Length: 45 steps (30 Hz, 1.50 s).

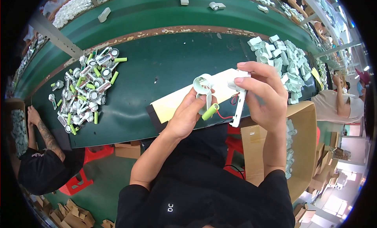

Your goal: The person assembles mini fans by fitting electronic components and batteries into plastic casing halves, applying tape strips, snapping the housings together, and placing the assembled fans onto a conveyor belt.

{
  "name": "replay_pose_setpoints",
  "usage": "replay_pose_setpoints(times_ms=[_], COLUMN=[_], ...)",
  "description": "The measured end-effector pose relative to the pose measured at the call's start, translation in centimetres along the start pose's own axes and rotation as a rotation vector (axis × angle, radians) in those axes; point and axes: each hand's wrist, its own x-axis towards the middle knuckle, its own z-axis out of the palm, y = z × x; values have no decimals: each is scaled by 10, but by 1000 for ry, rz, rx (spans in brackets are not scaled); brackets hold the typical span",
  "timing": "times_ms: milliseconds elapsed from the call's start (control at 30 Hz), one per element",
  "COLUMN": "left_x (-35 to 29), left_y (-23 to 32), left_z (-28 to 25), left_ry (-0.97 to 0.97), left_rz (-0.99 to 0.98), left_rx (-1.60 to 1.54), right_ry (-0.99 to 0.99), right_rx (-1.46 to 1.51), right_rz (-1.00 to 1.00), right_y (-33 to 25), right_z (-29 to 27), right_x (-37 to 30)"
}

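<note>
My left hand (184, 120) is closed round a pale green fan housing (203, 83), its round, slatted head pointing up. A lime green cylindrical battery (211, 112) sits by the fingertips of that hand, against the housing's handle. My right hand (271, 98) pinches the top of a white fan inner frame (238, 108) between thumb and fingers, with its narrow stem hanging down. Thin red wires (224, 116) run from the battery to the frame. The two parts are held apart, above a pale yellow sheet (172, 105) on the dark green table.
A heap of white fan assemblies with green batteries (90, 84) lies on the left. Pale green housings (284, 65) are piled at the right, beside an open cardboard box (304, 149). Beyond the table edge runs a green conveyor belt (149, 16). Co-workers sit at left and right.
</note>
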Motion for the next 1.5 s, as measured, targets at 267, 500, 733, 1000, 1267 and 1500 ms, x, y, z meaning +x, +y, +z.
replay_pose_setpoints(times_ms=[267, 500, 733, 1000, 1267, 1500], left_x=[-8, -14, -14, -19, -24, -25], left_y=[10, 10, 11, 12, 4, 7], left_z=[18, 5, 4, 10, 20, 22], left_ry=[0, -89, -195, -187, -25, 19], left_rz=[-32, -103, -54, -34, 143, 196], left_rx=[-60, -98, -87, 59, 367, 475], right_ry=[-19, -41, -59, -52, -66, -69], right_rx=[33, 2, -61, -61, -140, -174], right_rz=[2, 15, 73, 83, 60, 47], right_y=[1, 11, 18, 17, 16, 13], right_z=[7, 11, 8, 15, 19, 21], right_x=[3, 8, 9, 6, 1, 1])
